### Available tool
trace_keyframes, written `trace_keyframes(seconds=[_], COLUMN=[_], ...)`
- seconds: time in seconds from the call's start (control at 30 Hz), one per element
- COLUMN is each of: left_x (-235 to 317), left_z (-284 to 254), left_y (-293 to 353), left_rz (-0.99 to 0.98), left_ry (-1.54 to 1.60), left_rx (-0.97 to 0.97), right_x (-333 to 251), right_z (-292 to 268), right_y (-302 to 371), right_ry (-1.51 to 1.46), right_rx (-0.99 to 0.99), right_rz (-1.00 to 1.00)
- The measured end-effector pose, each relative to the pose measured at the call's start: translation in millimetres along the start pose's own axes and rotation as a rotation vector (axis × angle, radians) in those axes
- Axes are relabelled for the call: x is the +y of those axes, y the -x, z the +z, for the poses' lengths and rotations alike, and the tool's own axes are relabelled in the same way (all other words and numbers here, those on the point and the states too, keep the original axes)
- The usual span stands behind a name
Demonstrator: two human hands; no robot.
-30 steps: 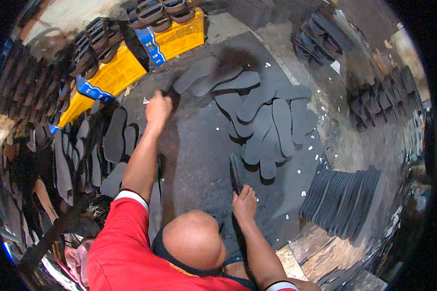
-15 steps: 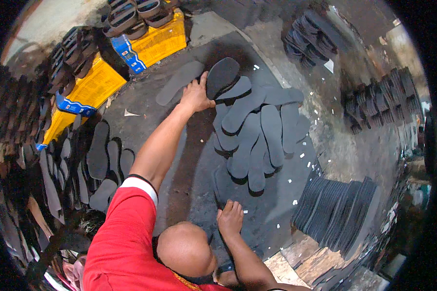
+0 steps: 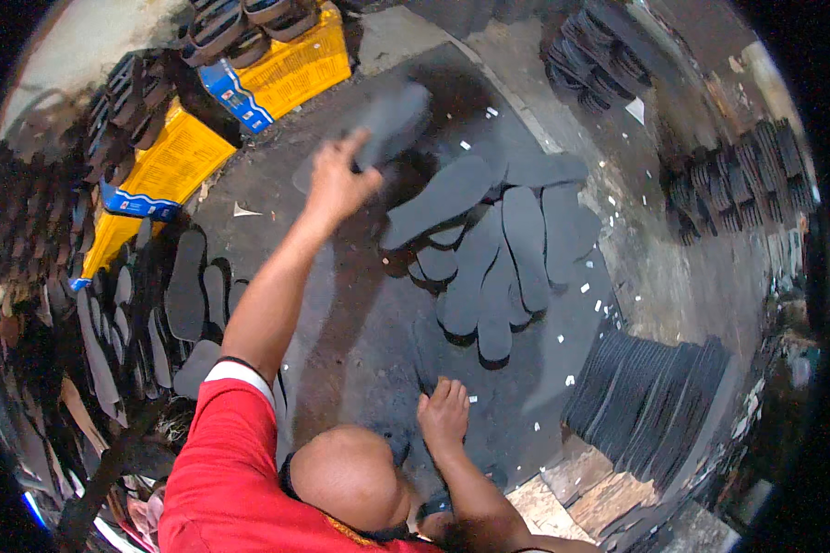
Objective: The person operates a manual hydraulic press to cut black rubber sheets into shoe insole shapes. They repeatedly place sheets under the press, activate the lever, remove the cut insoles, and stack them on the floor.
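Observation:
A dark shoe sole (image 3: 398,120), smeared by motion, lies just beyond the fingers of my left hand (image 3: 343,177). That hand is open, with thumb and fingers apart and no sole between them. To its right spreads a loose pile of grey-black soles (image 3: 475,258), overlapping and pointing several ways. Low in the middle, my right hand (image 3: 444,415) is down near the dark mat with its fingers curled. A thin dark piece (image 3: 424,355) runs up from its fingertips; whether it is gripped cannot be made out.
Yellow-and-blue boxes (image 3: 290,78) with brown sandals on top stand at the far left. More soles (image 3: 189,286) lean at the left. Stacks of dark soles stand at right (image 3: 646,401), farther right (image 3: 742,189) and far right (image 3: 599,55). White scraps dot the floor. My bare knee (image 3: 346,475) is in front.
My left hand has let go of the sole and drawn back left and nearer; the sole is blurred, to the left of where it was held. My right hand has barely moved.

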State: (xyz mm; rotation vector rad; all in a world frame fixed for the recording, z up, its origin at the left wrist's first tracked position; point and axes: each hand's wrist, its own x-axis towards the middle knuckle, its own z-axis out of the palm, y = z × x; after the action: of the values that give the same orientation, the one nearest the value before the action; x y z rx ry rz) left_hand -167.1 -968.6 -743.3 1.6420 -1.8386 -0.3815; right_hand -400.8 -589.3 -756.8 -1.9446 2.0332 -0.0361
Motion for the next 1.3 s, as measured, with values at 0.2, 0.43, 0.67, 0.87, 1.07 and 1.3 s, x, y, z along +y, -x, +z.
trace_keyframes(seconds=[0.2,0.43,0.67,0.87,1.07,1.3], left_x=[-106.5,77.0,176.9,73.9,82.4,113.8], left_z=[-14.4,-14.1,-14.5,37.6,14.3,66.6], left_y=[-33.6,102.0,191.6,57.9,18.8,15.2], left_rz=[-0.302,-0.087,0.154,-0.06,-0.141,-0.083], left_ry=[-0.24,0.564,0.486,-0.123,0.153,0.292], left_rx=[-0.266,-0.23,-0.962,-0.388,-0.469,-0.121], right_x=[-4.4,-7.1,39.4,124.1,126.6,130.7], right_z=[1.0,-80.5,-117.9,-39.1,-72.1,-43.8], right_y=[-7.8,-56.9,-94.8,-24.5,-31.4,-33.7], right_ry=[-0.086,-0.947,-0.878,-0.51,-0.065,0.083], right_rx=[0.028,0.125,0.158,0.528,0.318,0.225], right_rz=[-0.025,0.539,0.645,0.639,0.773,0.751])
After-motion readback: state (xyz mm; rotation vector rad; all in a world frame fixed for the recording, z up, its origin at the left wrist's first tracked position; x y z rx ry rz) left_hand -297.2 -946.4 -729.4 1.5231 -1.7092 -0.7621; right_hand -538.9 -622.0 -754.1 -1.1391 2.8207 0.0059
